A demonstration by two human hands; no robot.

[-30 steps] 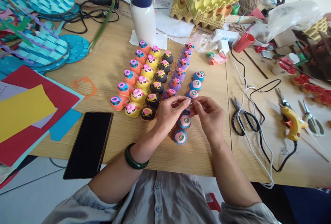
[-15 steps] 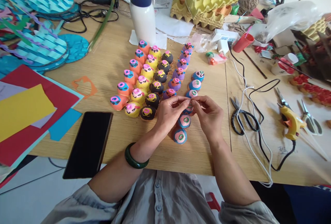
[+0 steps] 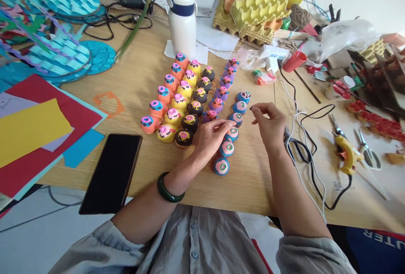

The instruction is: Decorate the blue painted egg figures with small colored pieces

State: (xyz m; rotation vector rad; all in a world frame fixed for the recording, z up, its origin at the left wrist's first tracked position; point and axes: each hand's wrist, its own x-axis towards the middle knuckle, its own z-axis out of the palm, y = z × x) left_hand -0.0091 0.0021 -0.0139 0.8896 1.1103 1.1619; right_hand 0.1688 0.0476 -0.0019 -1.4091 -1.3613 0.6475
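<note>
Painted domes stand in slanting rows on the table: orange ones [image 3: 150, 124], yellow ones [image 3: 166, 132], black ones [image 3: 184, 138], purple ones [image 3: 217, 105] and blue ones with pink tops [image 3: 221, 166]. My left hand [image 3: 211, 138] is closed, thumb and fingertips together beside a blue dome in the right row; whatever it pinches is too small to make out. To the right of that row, my right hand [image 3: 271, 125] is raised, thumb and forefinger pinching a tiny dark bit [image 3: 251, 108]. A dark green bangle circles my left wrist.
A black phone [image 3: 111, 173] and coloured paper [image 3: 30, 132] lie on the left. Behind the domes stand a white flask [image 3: 182, 25] and egg trays [image 3: 253, 12]. Scissors [image 3: 368, 154], a yellow glue gun [image 3: 346, 154] and cables lie on the right.
My right hand has moved right, away from my left hand, and a dark bit now shows at its fingertips. My left hand stays near the blue domes. The view has shifted slightly.
</note>
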